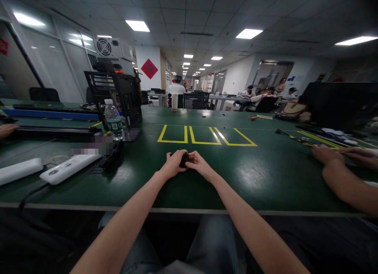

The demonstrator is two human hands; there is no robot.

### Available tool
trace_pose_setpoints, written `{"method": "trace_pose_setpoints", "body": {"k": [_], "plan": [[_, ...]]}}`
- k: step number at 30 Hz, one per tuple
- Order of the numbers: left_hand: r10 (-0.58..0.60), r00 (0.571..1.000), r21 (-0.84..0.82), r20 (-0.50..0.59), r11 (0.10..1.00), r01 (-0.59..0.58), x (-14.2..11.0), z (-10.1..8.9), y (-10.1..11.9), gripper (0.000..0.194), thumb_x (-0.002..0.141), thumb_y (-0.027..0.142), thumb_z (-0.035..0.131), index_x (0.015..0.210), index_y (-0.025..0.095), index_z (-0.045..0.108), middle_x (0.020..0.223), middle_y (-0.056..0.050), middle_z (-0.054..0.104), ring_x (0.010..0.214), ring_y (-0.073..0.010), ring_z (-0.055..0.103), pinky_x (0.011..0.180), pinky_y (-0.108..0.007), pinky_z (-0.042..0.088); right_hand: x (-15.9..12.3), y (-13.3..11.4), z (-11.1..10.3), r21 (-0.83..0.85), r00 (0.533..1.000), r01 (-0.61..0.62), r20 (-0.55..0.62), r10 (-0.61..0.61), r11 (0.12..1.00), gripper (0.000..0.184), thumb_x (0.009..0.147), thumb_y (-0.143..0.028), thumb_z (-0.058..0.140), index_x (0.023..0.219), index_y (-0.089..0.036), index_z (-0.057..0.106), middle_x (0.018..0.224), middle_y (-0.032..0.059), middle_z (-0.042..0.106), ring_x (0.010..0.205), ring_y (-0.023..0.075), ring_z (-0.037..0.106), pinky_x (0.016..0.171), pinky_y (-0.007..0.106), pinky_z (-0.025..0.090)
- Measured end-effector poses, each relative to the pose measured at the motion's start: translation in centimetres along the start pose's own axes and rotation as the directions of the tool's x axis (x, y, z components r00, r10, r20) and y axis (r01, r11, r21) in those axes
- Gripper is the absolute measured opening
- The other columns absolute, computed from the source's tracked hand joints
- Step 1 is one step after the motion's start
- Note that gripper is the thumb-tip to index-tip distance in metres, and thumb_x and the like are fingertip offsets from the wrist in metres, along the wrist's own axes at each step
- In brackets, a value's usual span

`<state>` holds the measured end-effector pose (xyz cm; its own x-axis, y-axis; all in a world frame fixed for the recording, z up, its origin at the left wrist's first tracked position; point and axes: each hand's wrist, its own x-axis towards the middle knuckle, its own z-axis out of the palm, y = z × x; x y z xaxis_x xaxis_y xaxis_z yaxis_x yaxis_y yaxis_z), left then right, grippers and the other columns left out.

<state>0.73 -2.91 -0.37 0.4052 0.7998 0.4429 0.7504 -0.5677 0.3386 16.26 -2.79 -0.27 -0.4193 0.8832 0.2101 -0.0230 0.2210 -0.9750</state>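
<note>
A small black object [184, 160] is held between my two hands, just above or on the green table [206, 191]. My left hand [174, 163] wraps round its left side with the fingers curled. From the other side, the fingers and thumb of my right hand [199, 164] close on it. My fingers cover most of the object, so its exact kind does not show. Beyond my hands, yellow tape outlines [205, 143] mark the tabletop.
On the left are a water bottle [113, 119], a white power strip [71, 167] and an open computer case [126, 94]. A white cup [175, 101] stands at the far edge. A co-worker's hands [329, 153] rest at right; another person's hand [7, 129] shows far left.
</note>
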Motion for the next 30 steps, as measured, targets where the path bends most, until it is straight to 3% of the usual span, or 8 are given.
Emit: {"method": "trace_pose_setpoints", "body": {"k": [3, 7, 12, 20, 25, 30], "plan": [[0.010, 1.000, -0.002, -0.001, 1.000, -0.010, 0.0, 0.0, 0.0, 0.056, 0.063, 0.025, 0.062, 0.110, 0.024, 0.032, 0.109, -0.005, 0.046, 0.103, -0.0236, 0.042, 0.088, -0.045, 0.022, -0.3, -0.4, -0.1, 0.012, 1.000, 0.006, 0.023, -0.006, 1.000, 0.033, 0.062, -0.029, 0.064, 0.089, -0.022, 0.047, 0.087, -0.0002, 0.055, 0.087, 0.0152, 0.053, 0.076, 0.031, 0.043], [0.029, 0.999, 0.002, -0.015, 1.000, -0.029, 0.0, -0.1, 0.0, 0.054, 0.064, 0.029, 0.061, 0.109, 0.024, 0.033, 0.108, -0.005, 0.047, 0.101, -0.0234, 0.043, 0.088, -0.045, 0.023, -0.1, -0.1, 0.1, -0.014, 0.999, -0.006, -0.038, 0.005, 1.000, 0.026, 0.069, -0.038, 0.055, 0.088, -0.021, 0.048, 0.084, 0.0008, 0.056, 0.083, 0.0153, 0.054, 0.072, 0.032, 0.044], [0.044, 0.999, -0.007, -0.018, 0.999, -0.044, -0.1, -0.2, 0.1, 0.054, 0.065, 0.029, 0.060, 0.111, 0.023, 0.032, 0.108, -0.005, 0.046, 0.102, -0.0231, 0.043, 0.088, -0.044, 0.023, 0.4, 0.7, -0.1, -0.047, 0.997, -0.025, -0.075, 0.022, 0.999, 0.029, 0.068, -0.037, 0.057, 0.089, -0.018, 0.050, 0.090, 0.0028, 0.055, 0.088, 0.0162, 0.051, 0.078, 0.034, 0.040], [0.040, 0.999, -0.016, -0.008, 0.999, -0.041, -0.1, -0.3, 0.0, 0.053, 0.065, 0.027, 0.060, 0.109, 0.024, 0.032, 0.108, -0.005, 0.046, 0.102, -0.0230, 0.043, 0.087, -0.044, 0.023, -0.1, -0.1, -0.2, -0.014, 1.000, -0.007, 0.024, 0.007, 1.000, 0.030, 0.065, -0.031, 0.061, 0.090, -0.021, 0.048, 0.090, 0.0010, 0.055, 0.087, 0.0164, 0.053, 0.074, 0.033, 0.044], [0.044, 0.999, -0.002, -0.015, 0.999, -0.044, -0.1, -0.3, 0.0, 0.053, 0.064, 0.030, 0.061, 0.109, 0.024, 0.033, 0.106, -0.004, 0.047, 0.100, -0.0228, 0.044, 0.086, -0.043, 0.024, 0.2, 0.2, 0.1, -0.055, 0.997, -0.001, -0.072, -0.003, 0.998, 0.026, 0.068, -0.037, 0.056, 0.087, -0.020, 0.050, 0.086, 0.0013, 0.056, 0.085, 0.0158, 0.053, 0.076, 0.032, 0.042], [0.032, 0.999, 0.004, -0.014, 0.999, -0.032, 0.0, -0.2, 0.0, 0.056, 0.064, 0.029, 0.062, 0.110, 0.023, 0.032, 0.107, -0.005, 0.047, 0.101, -0.0231, 0.043, 0.086, -0.043, 0.024, 0.5, 0.5, 0.0, -0.054, 0.997, -0.023, -0.073, 0.019, 0.998, 0.029, 0.067, -0.034, 0.058, 0.091, -0.018, 0.050, 0.095, 0.0037, 0.055, 0.092, 0.0162, 0.051, 0.082, 0.034, 0.039]]}}
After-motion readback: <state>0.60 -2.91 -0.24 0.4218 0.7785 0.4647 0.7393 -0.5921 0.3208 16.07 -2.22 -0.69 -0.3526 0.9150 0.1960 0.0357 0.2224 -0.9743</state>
